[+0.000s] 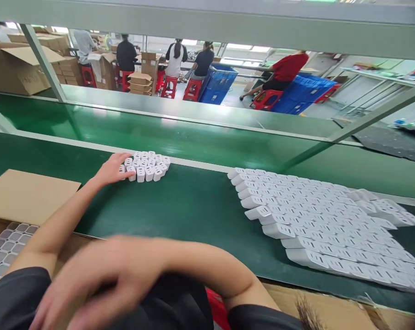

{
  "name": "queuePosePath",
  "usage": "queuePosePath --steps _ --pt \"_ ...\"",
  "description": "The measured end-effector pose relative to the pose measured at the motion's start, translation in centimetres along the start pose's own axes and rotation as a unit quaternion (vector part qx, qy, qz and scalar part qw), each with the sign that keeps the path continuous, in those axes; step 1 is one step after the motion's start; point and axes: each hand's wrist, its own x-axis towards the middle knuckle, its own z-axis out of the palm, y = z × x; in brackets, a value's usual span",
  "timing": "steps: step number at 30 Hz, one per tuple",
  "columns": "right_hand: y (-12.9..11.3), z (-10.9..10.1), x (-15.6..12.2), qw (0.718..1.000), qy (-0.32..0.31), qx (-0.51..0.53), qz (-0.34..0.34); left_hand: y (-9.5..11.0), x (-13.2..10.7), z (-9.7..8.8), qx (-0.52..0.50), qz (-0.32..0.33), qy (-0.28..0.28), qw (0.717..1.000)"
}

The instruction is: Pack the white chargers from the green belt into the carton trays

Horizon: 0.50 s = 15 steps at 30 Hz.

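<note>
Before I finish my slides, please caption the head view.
Left hand at a cluster of white blocks; right hand blurred in foreground.

no lettering can be read for certain. the large open carton [11,71] at the far left bears faint dark marks low on its side, too blurred to make out. the blue crates [221,82] in the background carry small pale patches, possibly labels, and whatever stands on those is too small to read.

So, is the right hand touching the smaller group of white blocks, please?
No, the left hand is at the smaller group; the right hand is well apart.
</note>
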Motion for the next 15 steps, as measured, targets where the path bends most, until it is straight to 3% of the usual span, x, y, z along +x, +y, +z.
queuePosePath --steps 2,4,5,7,10,15 --pt "3.8 -3.7 -2.0 0.991 0.08 -0.093 0.044 1.0 0.8 1.2 0.018 0.047 -0.015 0.999" --pt "8.6 -7.3 -4.2 0.93 0.183 -0.268 0.173 1.8 1.4 1.9 0.045 0.078 -0.027 0.996" --pt "10.9 -8.7 -5.2 0.899 0.172 -0.323 0.241 2.1 1.7 2.1 0.058 0.092 -0.031 0.994" --pt "14.7 -10.5 -6.9 0.867 0.108 -0.372 0.314 2.6 1.9 2.5 0.08 0.103 -0.035 0.991" --pt "17.4 -10.2 -8.5 0.859 0.068 -0.406 0.303 3.2 1.7 3.2 0.107 0.103 -0.05 0.988" --pt "15.7 -7.4 -11.0 0.849 0.111 -0.444 0.264 4.5 0.4 3.8 0.125 0.145 -0.052 0.98"
